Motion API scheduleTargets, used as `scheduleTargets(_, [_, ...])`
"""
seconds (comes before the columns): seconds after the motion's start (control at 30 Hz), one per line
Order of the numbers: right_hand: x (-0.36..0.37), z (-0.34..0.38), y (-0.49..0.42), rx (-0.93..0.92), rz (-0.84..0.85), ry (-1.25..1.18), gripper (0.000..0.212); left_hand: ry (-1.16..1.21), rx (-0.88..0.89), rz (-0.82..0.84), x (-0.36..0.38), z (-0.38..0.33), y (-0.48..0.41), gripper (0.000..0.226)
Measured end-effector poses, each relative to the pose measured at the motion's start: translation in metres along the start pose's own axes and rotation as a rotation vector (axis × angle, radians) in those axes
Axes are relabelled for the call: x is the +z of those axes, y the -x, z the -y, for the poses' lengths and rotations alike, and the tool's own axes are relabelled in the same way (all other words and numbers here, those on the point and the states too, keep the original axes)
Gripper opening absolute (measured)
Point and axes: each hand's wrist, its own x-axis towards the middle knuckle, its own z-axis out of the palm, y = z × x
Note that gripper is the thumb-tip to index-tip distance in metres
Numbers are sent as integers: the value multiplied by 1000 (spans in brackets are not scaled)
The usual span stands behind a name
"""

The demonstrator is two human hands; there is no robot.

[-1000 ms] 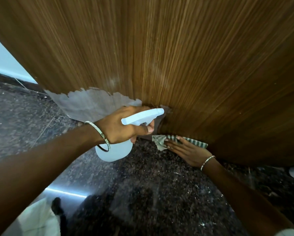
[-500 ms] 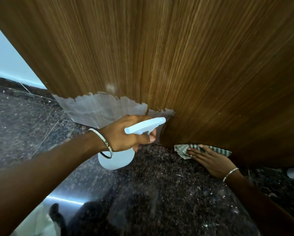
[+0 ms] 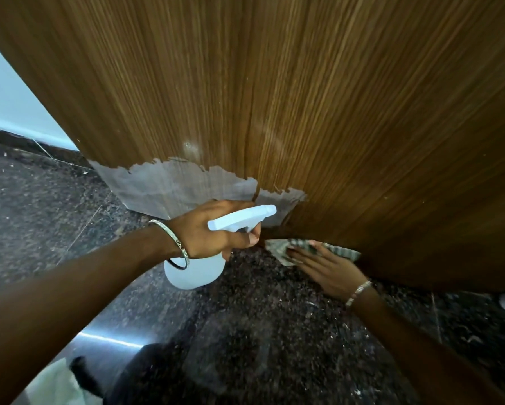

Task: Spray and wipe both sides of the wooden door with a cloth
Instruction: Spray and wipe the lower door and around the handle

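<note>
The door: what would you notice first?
The wooden door fills the view, and a grey patch where its brown surface has peeled, low on the left, jumps out. Just below, the left hand grips a white spray bottle, and the right hand presses a striped cloth against the door's bottom edge.

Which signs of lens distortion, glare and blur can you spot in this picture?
Head view: the wide lens bows the wooden door outward; head view, a glare streak crosses the glossy floor; head view, the cloth under the right hand looks slightly motion-smeared, the spray bottle crisp.
</note>
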Motion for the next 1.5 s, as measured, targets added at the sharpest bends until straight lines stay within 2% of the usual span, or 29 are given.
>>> scheduleTargets(0.1, [12, -7, 67, 43, -21, -7, 63, -5, 13, -1, -2, 4, 2, 4])
scheduleTargets(0.2, [13, -16, 92, 61, -21, -73, 64, -5, 29, 13, -3, 6, 7, 6])
scheduleTargets(0.3, [11, -19, 82, 50, -23, -138, 62, -14, 11, 18, -5, 11, 11, 6])
scheduleTargets(0.47, [-14, -28, 26, 125, -132, -54, 65, -19, -35, 14, -11, 21, 15, 9])
scheduleTargets(0.57, [-54, -51, -16, 347, -287, 60, 65, -2, -24, 12, -15, 23, 16, 12])
scheduleTargets(0.67, [-91, -79, -43, 659, -499, 135, 64, 3, -28, -5, -23, 23, 21, 31])
scheduleTargets(0.77, [-102, -87, -65, 791, -602, 203, 63, 11, -56, -13, -31, 29, 27, 43])
scheduleTargets(0.83, [-92, -78, -77, 752, -615, 195, 61, 27, -76, -23, -35, 33, 29, 47])
scheduleTargets(0.87, [-83, -70, -83, 671, -601, 178, 59, 33, -84, -30, -36, 35, 30, 47])
scheduleTargets(0.93, [-58, -48, -90, 382, -502, 150, 50, 39, -91, -37, -37, 38, 31, 42])
scheduleTargets(1.0, [-30, -25, -92, 93, -342, 172, 50, 31, -91, -47, -38, 38, 31, 32])
scheduleTargets(1.03, [-21, -17, -93, 15, -279, 183, 53, 28, -89, -50, -38, 38, 30, 26])
scheduleTargets(1.1, [-14, -7, -92, -23, -218, 177, 60, 27, -82, -47, -38, 38, 29, 20])
scheduleTargets(1.3, [-43, -18, -87, 118, -234, 52, 59, -13, -93, -10, -36, 37, 30, 26])
scheduleTargets(1.37, [-65, -36, -87, 286, -334, 41, 56, -16, -83, 3, -38, 37, 29, 23])
scheduleTargets(1.5, [-114, -71, -105, 625, -549, 108, 59, -6, -51, -10, -43, 34, 29, 4])
